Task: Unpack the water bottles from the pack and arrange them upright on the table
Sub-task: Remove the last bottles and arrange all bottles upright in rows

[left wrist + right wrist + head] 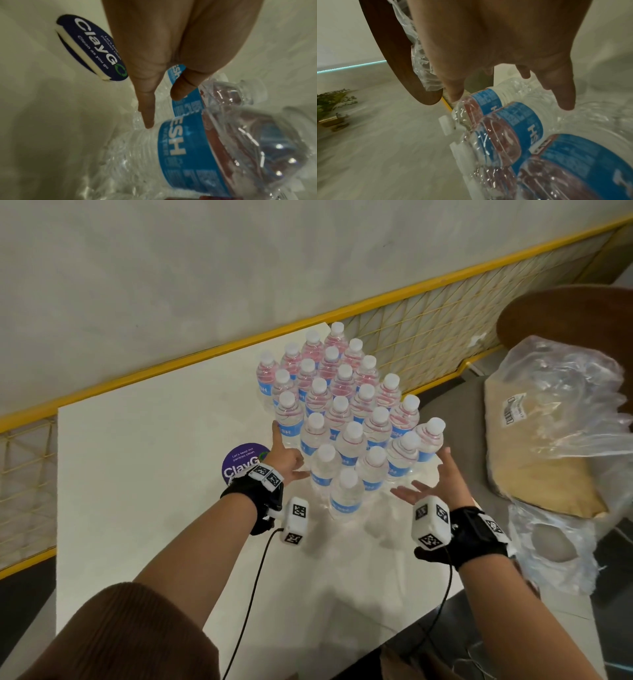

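Observation:
Several clear water bottles with white caps and blue labels stand upright in a tight cluster on the white table. My left hand is at the cluster's left edge, forefinger straight and touching a bottle; the other fingers are partly curled. My right hand hovers with spread, straight fingers at the cluster's right edge, close to the outer bottles, holding nothing. The empty plastic wrap lies on a chair to the right.
A round purple sticker sits on the table by my left wrist. A yellow mesh railing runs behind the table. A brown chair with a beige cushion stands right of the table. Cables hang from both wrist cameras.

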Demonstrator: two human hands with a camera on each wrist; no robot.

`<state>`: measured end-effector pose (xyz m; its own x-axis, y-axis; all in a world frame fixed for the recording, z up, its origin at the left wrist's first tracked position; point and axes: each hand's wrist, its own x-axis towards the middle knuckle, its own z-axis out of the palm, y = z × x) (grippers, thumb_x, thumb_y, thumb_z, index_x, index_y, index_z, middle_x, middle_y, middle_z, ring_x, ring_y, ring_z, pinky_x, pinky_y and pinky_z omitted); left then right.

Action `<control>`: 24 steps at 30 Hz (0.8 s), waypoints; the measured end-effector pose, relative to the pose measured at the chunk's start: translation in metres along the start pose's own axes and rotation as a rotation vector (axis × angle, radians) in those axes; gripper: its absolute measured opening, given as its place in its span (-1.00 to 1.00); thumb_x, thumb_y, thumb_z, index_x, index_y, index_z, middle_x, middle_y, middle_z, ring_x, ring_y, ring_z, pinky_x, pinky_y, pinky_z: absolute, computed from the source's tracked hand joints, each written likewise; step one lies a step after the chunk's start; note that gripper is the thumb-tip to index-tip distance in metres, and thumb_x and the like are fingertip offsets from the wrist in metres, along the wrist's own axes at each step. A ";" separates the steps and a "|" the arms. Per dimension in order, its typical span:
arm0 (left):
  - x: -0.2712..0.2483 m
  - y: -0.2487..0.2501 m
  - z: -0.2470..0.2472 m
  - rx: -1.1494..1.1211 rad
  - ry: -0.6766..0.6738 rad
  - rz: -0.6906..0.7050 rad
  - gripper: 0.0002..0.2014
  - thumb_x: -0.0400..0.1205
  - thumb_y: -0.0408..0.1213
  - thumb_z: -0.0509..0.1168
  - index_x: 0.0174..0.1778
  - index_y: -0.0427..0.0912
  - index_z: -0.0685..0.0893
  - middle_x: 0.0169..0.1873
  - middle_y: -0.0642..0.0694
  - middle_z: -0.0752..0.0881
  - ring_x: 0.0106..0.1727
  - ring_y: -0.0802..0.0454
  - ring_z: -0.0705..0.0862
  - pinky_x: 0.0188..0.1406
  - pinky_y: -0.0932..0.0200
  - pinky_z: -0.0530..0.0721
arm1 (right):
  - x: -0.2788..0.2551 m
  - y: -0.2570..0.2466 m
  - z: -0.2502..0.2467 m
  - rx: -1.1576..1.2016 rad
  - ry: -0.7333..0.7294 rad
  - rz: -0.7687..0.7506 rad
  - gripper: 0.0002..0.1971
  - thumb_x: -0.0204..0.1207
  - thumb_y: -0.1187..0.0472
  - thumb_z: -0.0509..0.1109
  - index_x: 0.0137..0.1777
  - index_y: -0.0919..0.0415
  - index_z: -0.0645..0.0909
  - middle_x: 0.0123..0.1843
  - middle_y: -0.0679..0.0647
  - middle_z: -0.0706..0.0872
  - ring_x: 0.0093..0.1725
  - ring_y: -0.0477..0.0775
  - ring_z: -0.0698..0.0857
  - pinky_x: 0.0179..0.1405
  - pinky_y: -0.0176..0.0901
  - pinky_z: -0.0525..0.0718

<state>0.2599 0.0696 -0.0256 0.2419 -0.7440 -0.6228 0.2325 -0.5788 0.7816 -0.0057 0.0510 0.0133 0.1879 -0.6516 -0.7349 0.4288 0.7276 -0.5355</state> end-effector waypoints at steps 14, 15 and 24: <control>-0.014 -0.015 0.010 -0.296 0.115 -0.159 -0.21 0.69 -0.15 0.23 0.61 0.35 -0.21 0.58 -0.11 0.27 0.56 -0.26 0.31 0.32 -0.39 0.49 | 0.036 -0.001 -0.019 0.018 0.008 0.039 -0.37 0.55 -0.34 0.16 0.59 -0.20 0.18 0.65 0.16 0.13 0.40 0.38 0.48 -0.02 0.32 0.66; -0.015 -0.023 0.011 -0.329 0.093 -0.202 -0.22 0.67 -0.04 0.24 0.62 0.33 -0.18 0.57 -0.12 0.28 0.55 -0.27 0.33 0.31 -0.40 0.48 | 0.038 -0.001 -0.022 0.050 0.002 0.050 -0.34 0.53 -0.35 0.17 0.60 -0.25 0.14 0.66 0.21 0.08 0.50 0.42 0.38 0.03 0.37 0.65; -0.044 -0.025 0.041 -0.666 -0.177 -0.507 -0.21 0.61 0.34 -0.01 0.60 -0.18 0.28 0.57 -0.29 0.34 0.54 -0.34 0.37 0.41 -0.36 0.33 | 0.047 -0.001 -0.036 0.217 -0.027 0.178 -0.26 0.49 -0.34 0.24 0.63 -0.28 0.05 0.68 0.35 -0.06 0.59 0.57 0.14 0.18 0.51 0.52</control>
<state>0.2051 0.1035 -0.0162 -0.1785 -0.5218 -0.8342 0.7917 -0.5796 0.1931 -0.0290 0.0271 -0.0356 0.2994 -0.5251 -0.7966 0.5655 0.7701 -0.2951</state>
